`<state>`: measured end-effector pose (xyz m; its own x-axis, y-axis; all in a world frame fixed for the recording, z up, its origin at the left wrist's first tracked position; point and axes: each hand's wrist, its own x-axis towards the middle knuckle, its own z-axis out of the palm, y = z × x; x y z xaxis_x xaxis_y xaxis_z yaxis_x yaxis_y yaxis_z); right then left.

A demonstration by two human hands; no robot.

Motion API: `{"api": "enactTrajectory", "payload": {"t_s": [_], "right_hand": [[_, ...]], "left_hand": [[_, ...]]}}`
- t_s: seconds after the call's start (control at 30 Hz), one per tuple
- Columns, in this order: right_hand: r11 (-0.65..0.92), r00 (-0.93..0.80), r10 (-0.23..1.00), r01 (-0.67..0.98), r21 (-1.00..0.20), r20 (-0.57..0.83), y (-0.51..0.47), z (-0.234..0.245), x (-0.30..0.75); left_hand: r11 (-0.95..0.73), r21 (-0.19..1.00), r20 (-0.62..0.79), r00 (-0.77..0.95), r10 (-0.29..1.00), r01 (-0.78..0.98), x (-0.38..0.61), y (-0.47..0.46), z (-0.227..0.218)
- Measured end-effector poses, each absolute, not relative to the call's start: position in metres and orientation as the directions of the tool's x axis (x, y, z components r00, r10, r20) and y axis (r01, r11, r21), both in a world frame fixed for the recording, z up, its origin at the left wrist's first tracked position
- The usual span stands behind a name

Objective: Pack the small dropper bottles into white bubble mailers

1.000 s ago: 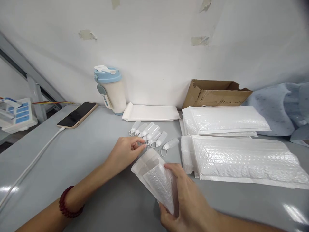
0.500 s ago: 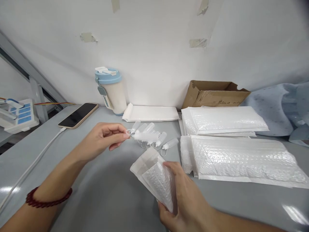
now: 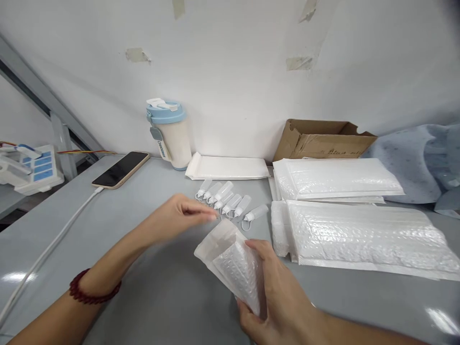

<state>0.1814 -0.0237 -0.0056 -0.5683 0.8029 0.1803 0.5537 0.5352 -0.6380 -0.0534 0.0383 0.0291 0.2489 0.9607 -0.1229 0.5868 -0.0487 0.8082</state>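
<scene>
My right hand point(image 3: 275, 292) grips a small white bubble mailer point(image 3: 239, 268), thumb in front and fingers behind, its open mouth tilted up toward the left. Just above that mouth is my left hand point(image 3: 187, 215), thumb and fingers pinched together. Whatever the pinch holds, if anything, is hidden or too small to name. Beyond the fingertips, several small translucent squeeze bottles point(image 3: 242, 205) with white looped caps lie in a slanting row on the table. One squeeze bottle point(image 3: 258, 212) rests slightly apart at the right end.
Stacked bubble mailers point(image 3: 366, 235) cover the right side, with a cardboard box point(image 3: 323, 143) behind them. Another white mailer point(image 3: 230, 167) lies by the wall beside a blue-lidded tumbler point(image 3: 172, 139). At left, a phone point(image 3: 121, 170) has a charging cable point(image 3: 53, 249) attached.
My left hand has moved right and slightly down to the mailer's mouth. The blurred bottle it held is no longer visible in its fingers. My right hand keeps its grip.
</scene>
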Motion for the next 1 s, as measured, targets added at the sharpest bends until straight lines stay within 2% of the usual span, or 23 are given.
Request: {"api": "enactTrajectory", "payload": {"t_s": [0.07,0.13,0.4,0.67,0.83,1.0], "right_hand": [[0.532,-0.574,0.801,0.551,-0.643,0.17,-0.023,-0.006,0.182],[0.539,-0.582,0.795,0.547,-0.64,0.172,-0.023,-0.008,0.182],[0.555,-0.582,0.79,0.543,-0.63,0.194,-0.025,-0.011,0.183],[0.537,-0.583,0.795,0.55,-0.64,0.166,-0.024,-0.007,0.182],[0.529,-0.585,0.796,0.551,-0.645,0.154,-0.024,-0.005,0.183],[0.551,-0.582,0.791,0.548,-0.629,0.186,-0.024,-0.005,0.182]], "left_hand": [[-0.014,0.758,0.0,0.021,1.0,0.652,-0.056,0.044,0.024],[-0.001,0.729,0.057,-0.058,0.997,0.685,-0.056,0.049,0.018],[-0.043,0.702,0.082,-0.021,0.996,0.711,-0.043,0.052,-0.002],[-0.015,0.799,0.081,-0.082,0.993,0.601,-0.063,0.048,0.025],[-0.028,0.875,-0.007,0.071,0.997,0.483,-0.097,0.044,0.051],[-0.044,0.796,-0.249,0.393,0.885,0.603,-0.091,0.039,0.058]]}}
